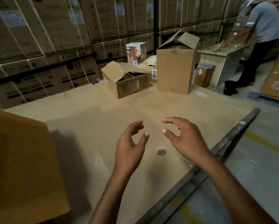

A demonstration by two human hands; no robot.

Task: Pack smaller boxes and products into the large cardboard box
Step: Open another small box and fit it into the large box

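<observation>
Tall box (pixel 176 70), flaps up and open at the top, stands at the far side of a cardboard-covered platform (pixel 103 123) in a warehouse, as the head view shows it; it looks the likeliest carton to be filled. Just to its left sits a low box (pixel 127 81) with torn flaps, and behind that a printed box (pixel 136 52), upright. A near box (pixel 22 167) fills the left foreground, its top out of sight. The packer's left hand (pixel 129 143) and right hand (pixel 185 141) hang side by side over bare cardboard, fingers (pixel 169 121) apart and loosely curled, gripping nothing and well short of every box. The step in hand appears to be the reach for a smaller box. Done well, that means stepping closer first and taking the low box with a hand on each side and under its base, since its flaps look weak. Those flaps should then be folded in and the box lowered level into the tall box. At right, another person works at a tabletop (pixel 219 52), apart from the job.
</observation>
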